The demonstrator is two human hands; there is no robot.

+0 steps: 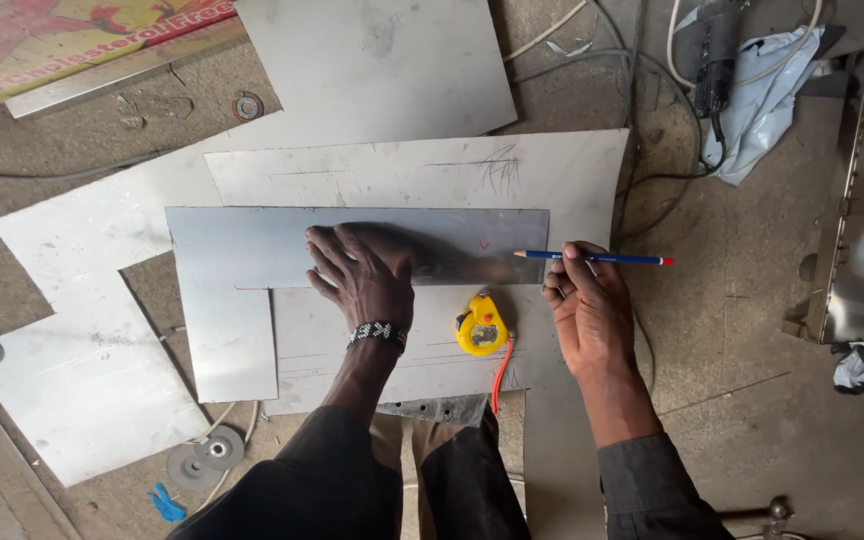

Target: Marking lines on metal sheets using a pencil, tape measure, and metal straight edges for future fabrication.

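Left hand (362, 275): spread flat, pinning the L-shaped steel sheet (242, 300) on the floor.
Right hand (587, 305): gripping a blue pencil (592, 258), tip at the sheet's right end.
Technique: best pressed firmly, pencil close against the edge.
Surroundings: yellow tape measure (481, 327) between hands; dusty concrete floor (742, 400), cables.

Only 1 view exists: the head camera looks almost straight down from above the person's own arms, quite near, onto the metal sheets (392, 165) that lie on the concrete floor (752, 400) below.
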